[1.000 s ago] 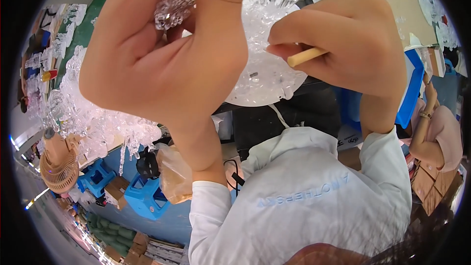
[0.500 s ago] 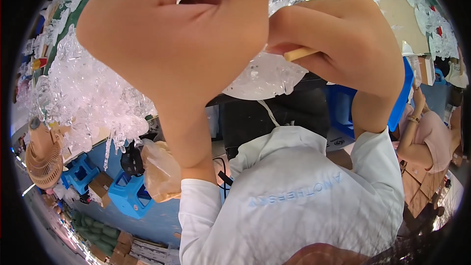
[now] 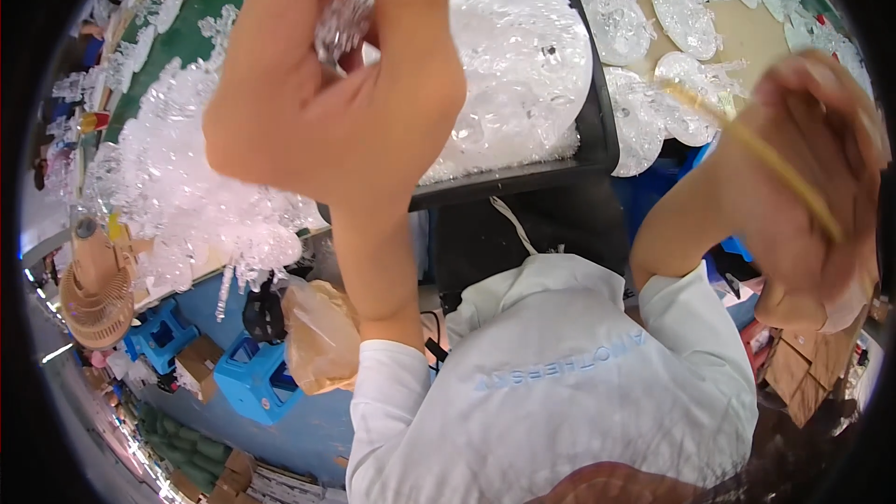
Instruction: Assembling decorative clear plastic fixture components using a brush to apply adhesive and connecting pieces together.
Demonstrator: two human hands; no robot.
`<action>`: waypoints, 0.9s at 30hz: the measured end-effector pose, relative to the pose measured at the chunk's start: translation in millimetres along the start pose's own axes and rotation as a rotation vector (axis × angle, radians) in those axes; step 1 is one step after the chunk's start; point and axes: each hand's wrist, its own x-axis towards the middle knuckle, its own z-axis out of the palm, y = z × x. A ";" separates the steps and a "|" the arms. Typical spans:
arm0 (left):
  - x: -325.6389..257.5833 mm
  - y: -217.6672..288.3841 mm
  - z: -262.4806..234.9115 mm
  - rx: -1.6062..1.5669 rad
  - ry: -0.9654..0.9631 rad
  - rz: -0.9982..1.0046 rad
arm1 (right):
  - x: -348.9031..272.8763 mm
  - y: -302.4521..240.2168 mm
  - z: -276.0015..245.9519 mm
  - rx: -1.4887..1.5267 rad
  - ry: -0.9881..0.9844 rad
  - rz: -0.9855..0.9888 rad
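Observation:
My left hand (image 3: 327, 121) is closed around a clear, icicle-like plastic piece (image 3: 347, 26), held over the near left part of a black tray (image 3: 602, 98). Much of that piece hides behind the fingers. In the tray lies a clear round disc (image 3: 523, 56) among sparkling bits. My right hand (image 3: 803, 187), smeared by motion, is off to the right with a thin yellow stick (image 3: 779, 168) held across it. The stick's far end, too blurred to make out, points at clear round-based pieces (image 3: 637, 121) beside the tray.
A heap of clear plastic pieces (image 3: 177, 168) covers the table's left side. More clear pieces (image 3: 686, 19) stand on a beige board at the far right. Below on the left are a fan (image 3: 93, 308), blue stools (image 3: 252, 378) and a plastic bag (image 3: 317, 336).
My right hand has swung away from my left hand, out to the right, with the yellow stick. My left hand has shifted slightly left, and more of the tray and disc shows.

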 end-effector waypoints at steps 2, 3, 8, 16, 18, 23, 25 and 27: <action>0.9 1.1 6.0 -0.068 0.054 0.066 | -10.8 -19.2 9.7 0.200 0.143 -0.041; 1.1 4.4 5.7 0.010 0.079 0.045 | -17.1 -26.9 18.2 0.295 0.219 -0.064; -4.6 8.7 -7.3 0.118 0.161 0.065 | -45.7 -45.9 80.8 0.519 0.377 -0.126; -9.3 20.3 -4.2 0.254 0.287 0.078 | -50.2 -42.5 88.9 0.536 0.335 -0.073; -9.3 17.0 -3.8 0.283 0.292 0.106 | -52.1 -39.6 89.7 0.547 0.301 -0.079; -8.8 19.5 -8.4 0.315 0.278 0.056 | -52.3 -36.4 92.6 0.552 0.340 -0.107; -9.1 18.5 -7.8 0.333 0.293 0.073 | -50.5 -38.6 96.6 0.546 0.396 -0.143; -9.3 20.3 -5.2 0.345 0.310 0.090 | -49.9 -37.9 100.9 0.531 0.444 -0.178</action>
